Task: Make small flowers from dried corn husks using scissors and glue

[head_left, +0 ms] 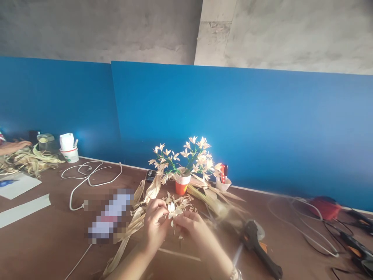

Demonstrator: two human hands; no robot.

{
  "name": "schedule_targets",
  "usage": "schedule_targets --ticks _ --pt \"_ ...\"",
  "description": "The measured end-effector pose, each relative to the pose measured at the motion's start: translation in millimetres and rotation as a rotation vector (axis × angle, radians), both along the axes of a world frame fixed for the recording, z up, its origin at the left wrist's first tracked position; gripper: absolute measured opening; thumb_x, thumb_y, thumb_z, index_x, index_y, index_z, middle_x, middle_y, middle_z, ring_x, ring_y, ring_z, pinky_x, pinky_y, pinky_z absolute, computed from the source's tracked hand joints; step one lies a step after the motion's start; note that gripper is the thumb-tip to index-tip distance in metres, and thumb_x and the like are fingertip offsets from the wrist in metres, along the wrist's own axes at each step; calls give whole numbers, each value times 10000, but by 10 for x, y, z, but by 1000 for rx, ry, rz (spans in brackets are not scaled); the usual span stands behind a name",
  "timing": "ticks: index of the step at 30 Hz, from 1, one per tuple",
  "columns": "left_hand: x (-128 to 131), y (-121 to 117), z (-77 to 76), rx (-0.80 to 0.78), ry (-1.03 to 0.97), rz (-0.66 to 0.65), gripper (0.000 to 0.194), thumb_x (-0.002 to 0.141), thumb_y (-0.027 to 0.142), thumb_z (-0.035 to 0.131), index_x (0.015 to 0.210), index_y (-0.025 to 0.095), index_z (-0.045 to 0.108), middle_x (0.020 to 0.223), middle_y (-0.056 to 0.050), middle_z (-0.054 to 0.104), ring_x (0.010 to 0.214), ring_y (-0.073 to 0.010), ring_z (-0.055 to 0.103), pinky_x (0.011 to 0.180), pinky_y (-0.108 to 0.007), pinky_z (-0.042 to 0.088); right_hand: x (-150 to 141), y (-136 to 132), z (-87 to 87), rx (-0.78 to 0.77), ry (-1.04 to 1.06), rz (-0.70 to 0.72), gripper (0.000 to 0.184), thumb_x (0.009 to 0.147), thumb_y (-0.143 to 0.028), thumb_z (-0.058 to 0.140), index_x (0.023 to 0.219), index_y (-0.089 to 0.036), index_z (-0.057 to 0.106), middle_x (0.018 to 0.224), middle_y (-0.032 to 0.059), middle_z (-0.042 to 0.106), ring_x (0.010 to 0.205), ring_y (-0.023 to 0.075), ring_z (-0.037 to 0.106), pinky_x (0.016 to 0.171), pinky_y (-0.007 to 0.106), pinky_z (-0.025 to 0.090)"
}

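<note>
Between my two hands is a small pale flower (172, 210) with pointed petals that look like dried corn husk. My left hand (155, 219) pinches at its left side, fingers closed. From the right, the fingers of my right hand (190, 224) close on the flower's lower edge. Cut husk petals (183, 201) lie in a loose heap just beyond my fingertips. Behind them stands an orange and white paper cup (182, 186) holding green stems with many similar husk flowers (201, 157). Long dried corn husks (131, 225) lie to the left of my hands.
A black glue gun (259, 247) lies right of my right arm. Left are a blurred-out phone-like object (109, 216), a white cable (84, 179) and paper (19, 186). Another person's hand (14, 147) rests by a husk pile (32, 159). A blue partition (233, 124) closes off the back.
</note>
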State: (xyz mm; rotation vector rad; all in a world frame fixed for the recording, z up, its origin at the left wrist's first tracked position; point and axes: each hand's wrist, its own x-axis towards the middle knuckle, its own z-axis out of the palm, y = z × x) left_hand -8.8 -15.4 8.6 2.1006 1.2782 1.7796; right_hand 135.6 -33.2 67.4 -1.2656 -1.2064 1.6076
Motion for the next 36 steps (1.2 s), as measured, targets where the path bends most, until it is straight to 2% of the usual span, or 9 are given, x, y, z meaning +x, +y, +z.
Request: schedule_targets --ticks 4,8,13,16,22,27,30,32,36 --pt "-9 8 -40 -3 -1 -9 222 779 29 507 651 210 496 790 -13 502 790 -177 504 685 -297 415 -17 -6 -21 -2 24 4 337 665 -434 691 551 -163 529 514 -35 497 491 72 401 500 214 305" --pt "-14 13 -37 -21 -19 -46 218 808 50 508 655 206 520 795 -13 500 789 -173 507 689 -293 415 22 6 1 30 11 66 352 675 -467 688 586 -162 534 528 -36 507 499 76 418 494 213 315" --pt "13 13 35 -70 -36 -123 225 826 158 595 605 201 587 739 -9 494 746 -168 513 656 -277 416 114 57 24 209 -7 -16 393 689 -522 695 749 -149 588 647 6 604 604 126 542 568 239 410" --pt "33 1 54 -116 -15 -171 233 830 180 597 602 211 635 706 -10 493 707 -166 508 612 -268 409 125 71 -16 275 -7 -36 362 732 -495 676 812 -149 605 661 12 618 603 133 555 579 252 420" --pt "37 -29 19 -132 -4 -208 225 826 210 606 603 202 584 750 -18 516 748 -179 510 653 -286 421 92 60 -39 266 -35 -49 301 722 -413 672 635 -158 538 533 -20 552 505 92 459 510 225 342" --pt "64 5 19 -209 -68 -249 234 837 240 592 606 205 603 734 -16 517 758 -186 531 676 -294 433 97 77 -21 196 38 -39 305 684 -418 680 621 -172 509 514 -37 521 479 93 449 495 229 317" --pt "89 33 19 -284 -132 -293 109 815 289 619 748 214 659 816 -33 572 825 -208 569 733 -317 469 107 92 -32 251 -3 -79 289 678 -398 684 619 -166 521 525 -35 514 497 92 435 506 234 308" --pt "102 46 9 -326 -168 -294 95 795 293 644 848 217 664 882 -44 600 882 -221 582 771 -329 481 114 96 -30 277 -41 -120 274 682 -388 681 634 -157 543 556 -22 535 528 100 447 527 241 324" --pt "113 60 -45 -304 -175 -251 44 804 252 635 795 209 628 867 -36 598 881 -212 580 779 -317 469 119 96 -14 253 -40 -184 324 660 -430 715 606 -154 554 543 -27 524 525 95 428 522 239 322"
